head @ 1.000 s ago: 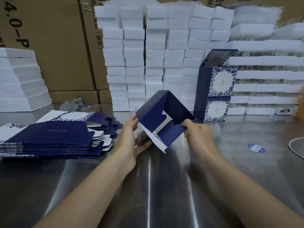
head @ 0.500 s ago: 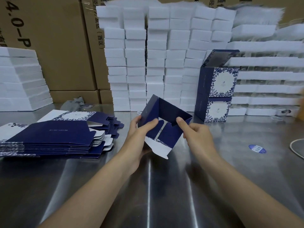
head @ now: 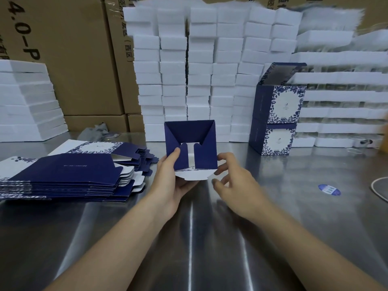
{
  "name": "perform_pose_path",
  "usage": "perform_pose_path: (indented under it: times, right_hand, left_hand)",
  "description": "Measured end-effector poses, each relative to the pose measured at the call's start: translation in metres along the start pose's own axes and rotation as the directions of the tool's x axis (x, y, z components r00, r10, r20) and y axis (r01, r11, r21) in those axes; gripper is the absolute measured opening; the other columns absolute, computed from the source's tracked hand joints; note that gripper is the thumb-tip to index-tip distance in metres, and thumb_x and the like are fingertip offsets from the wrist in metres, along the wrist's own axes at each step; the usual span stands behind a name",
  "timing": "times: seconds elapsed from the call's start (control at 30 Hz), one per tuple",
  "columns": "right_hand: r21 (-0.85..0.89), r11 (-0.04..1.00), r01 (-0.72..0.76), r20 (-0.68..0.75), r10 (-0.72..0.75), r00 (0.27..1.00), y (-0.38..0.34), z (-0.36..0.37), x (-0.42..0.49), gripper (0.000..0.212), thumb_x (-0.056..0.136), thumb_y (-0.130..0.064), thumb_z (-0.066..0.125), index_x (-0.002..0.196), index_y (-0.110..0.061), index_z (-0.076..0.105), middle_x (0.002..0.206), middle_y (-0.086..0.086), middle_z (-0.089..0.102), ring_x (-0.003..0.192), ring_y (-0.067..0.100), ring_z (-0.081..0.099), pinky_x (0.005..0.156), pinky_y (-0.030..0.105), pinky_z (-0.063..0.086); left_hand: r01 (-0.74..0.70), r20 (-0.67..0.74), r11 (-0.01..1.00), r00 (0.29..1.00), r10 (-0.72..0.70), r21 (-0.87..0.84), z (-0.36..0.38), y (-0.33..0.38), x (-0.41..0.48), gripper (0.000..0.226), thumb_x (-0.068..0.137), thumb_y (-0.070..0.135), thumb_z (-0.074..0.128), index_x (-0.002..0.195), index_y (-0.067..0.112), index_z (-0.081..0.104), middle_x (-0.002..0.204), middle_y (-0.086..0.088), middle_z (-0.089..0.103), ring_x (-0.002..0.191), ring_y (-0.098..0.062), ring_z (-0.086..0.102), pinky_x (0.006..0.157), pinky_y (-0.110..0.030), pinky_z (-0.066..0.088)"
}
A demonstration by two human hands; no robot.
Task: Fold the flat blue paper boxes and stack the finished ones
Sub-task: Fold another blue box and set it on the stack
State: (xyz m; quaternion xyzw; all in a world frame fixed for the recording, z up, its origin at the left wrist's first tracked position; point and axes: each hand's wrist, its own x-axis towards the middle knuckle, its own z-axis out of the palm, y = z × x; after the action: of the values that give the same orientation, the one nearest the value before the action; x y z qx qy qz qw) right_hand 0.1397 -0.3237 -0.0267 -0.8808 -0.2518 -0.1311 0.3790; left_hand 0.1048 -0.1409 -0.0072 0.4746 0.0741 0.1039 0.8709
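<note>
— Since half a second ago we have turned the half-folded box [head: 190,143] square-on. It stood cornerwise then, and now its open mouth faces us with level edges. Our right hand [head: 233,181] has come off its rim.

— And the fingers, in the head view?

— Our left hand [head: 170,181] holds the box up above the tabletop [head: 189,238], thumb pressed on the left inner flap, the other fingers hidden underneath. The right hand is loosely spread and holds nothing. It is smeared by motion, so we cannot tell whether its thumb touches the box's lower right corner or sits just beside it.

— What else is hard to make out?

— The print on the finished boxes [head: 277,120] is too small to read. The two are stacked one on the other at the right rear, the top lid standing up. A pale cord [head: 378,190] is cut off by the right edge.

— And the materials?

— The box is thin matte navy card, white on the reverse. Two round-tipped flaps lie across its floor with a white T-shaped gap between them, and a white tab juts out below, towards us. The flat boxes [head: 63,175] lie in a fanned pile on the left, notched edges showing. The tabletop is brushed steel with streaked glare. Behind, white foam blocks [head: 199,70] stand in columns before brown cartons [head: 73,59].
</note>
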Motion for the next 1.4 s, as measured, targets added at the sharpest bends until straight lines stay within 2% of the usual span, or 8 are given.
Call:
perform_pose_path:
  times: [0.13, 0.23, 0.43, 0.6, 0.77, 0.97, 1.17, 1.4]
  right_hand:
    - [0.085, 0.995, -0.049, -0.078, 0.055, 0.995, -0.007, 0.002, -0.003, 0.064, 0.072, -0.09, 0.062, 0.118, -0.055, 0.037, 0.102, -0.026, 0.063, 0.08, -0.006, 0.067, 0.066, 0.031, 0.054]
    - [0.122, 0.988, -0.094, -0.148, 0.112, 0.983, -0.009, 0.001, -0.002, 0.063, 0.068, -0.096, 0.06, 0.105, -0.048, 0.043, 0.095, -0.019, 0.068, 0.076, 0.001, 0.069, 0.065, 0.032, 0.055]
    - [0.368, 0.914, -0.172, -0.263, 0.28, 0.923, -0.011, 0.001, -0.001, 0.062, 0.072, -0.074, 0.083, 0.092, -0.025, 0.052, 0.079, -0.005, 0.067, 0.061, 0.015, 0.074, 0.055, 0.034, 0.053]
    - [0.553, 0.805, -0.215, -0.188, 0.372, 0.909, -0.017, -0.001, 0.002, 0.061, 0.076, -0.055, 0.09, 0.099, -0.014, 0.051, 0.084, 0.001, 0.064, 0.06, 0.02, 0.073, 0.051, 0.026, 0.049]
    - [0.672, 0.691, -0.266, -0.077, 0.422, 0.903, -0.02, 0.003, 0.0, 0.055, 0.081, -0.052, 0.088, 0.106, -0.02, 0.05, 0.094, 0.002, 0.069, 0.057, 0.01, 0.069, 0.047, 0.023, 0.051]
    - [0.84, 0.471, -0.269, 0.059, 0.415, 0.908, -0.027, 0.011, -0.002, 0.05, 0.087, -0.055, 0.082, 0.12, -0.041, 0.048, 0.096, -0.005, 0.082, 0.075, 0.022, 0.08, 0.052, 0.027, 0.056]
    - [0.839, 0.499, -0.217, -0.026, 0.435, 0.9, -0.026, 0.015, -0.003, 0.043, 0.097, -0.031, 0.077, 0.131, -0.025, 0.052, 0.091, 0.0, 0.081, 0.061, 0.017, 0.071, 0.049, 0.025, 0.051]
    - [0.84, 0.509, -0.188, -0.058, 0.429, 0.901, -0.026, 0.013, -0.003, 0.042, 0.099, -0.014, 0.073, 0.128, -0.029, 0.047, 0.083, -0.004, 0.08, 0.053, 0.013, 0.066, 0.046, 0.021, 0.048]
  left_hand:
    - [-0.012, 0.026, 0.999, 1.0, 0.011, 0.052, 0.001, -0.004, -0.002, 0.046, 0.102, 0.041, 0.066, 0.144, 0.023, 0.056, 0.119, -0.008, 0.079, 0.106, -0.027, 0.078, 0.088, -0.045, 0.064]
    - [-0.002, 0.018, 0.998, 1.0, 0.001, 0.055, 0.002, -0.007, -0.003, 0.047, 0.1, 0.042, 0.069, 0.142, 0.024, 0.057, 0.119, -0.013, 0.078, 0.101, -0.031, 0.079, 0.091, -0.049, 0.063]
    - [-0.023, 0.109, 0.99, 0.994, 0.008, 0.136, 0.007, -0.01, -0.008, 0.057, 0.086, 0.068, 0.074, 0.131, 0.034, 0.066, 0.117, -0.001, 0.08, 0.106, -0.03, 0.078, 0.086, -0.047, 0.063]
    - [-0.076, 0.112, 0.981, 0.992, 0.056, 0.179, 0.008, -0.015, -0.008, 0.071, 0.089, 0.045, 0.083, 0.148, 0.033, 0.046, 0.122, -0.001, 0.078, 0.103, -0.029, 0.079, 0.085, -0.047, 0.064]
    - [-0.144, 0.081, 0.976, 0.988, 0.133, 0.163, 0.007, -0.017, -0.006, 0.06, 0.094, 0.034, 0.079, 0.143, 0.037, 0.046, 0.13, -0.001, 0.073, 0.102, -0.025, 0.079, 0.084, -0.043, 0.065]
    - [-0.177, 0.103, 0.965, 0.982, 0.159, 0.195, 0.009, -0.021, -0.009, 0.052, 0.095, 0.037, 0.078, 0.137, 0.043, 0.048, 0.115, 0.01, 0.08, 0.1, -0.018, 0.079, 0.073, -0.033, 0.064]
    - [-0.21, 0.053, 0.952, 0.978, 0.203, 0.225, 0.013, -0.024, -0.009, 0.042, 0.097, 0.026, 0.076, 0.121, 0.049, 0.049, 0.095, 0.017, 0.081, 0.081, -0.008, 0.079, 0.06, -0.02, 0.057]
    - [-0.219, 0.03, 0.927, 0.975, 0.22, 0.304, 0.012, -0.027, -0.009, 0.047, 0.096, 0.023, 0.077, 0.125, 0.046, 0.049, 0.096, 0.018, 0.08, 0.087, -0.012, 0.079, 0.071, -0.031, 0.055]
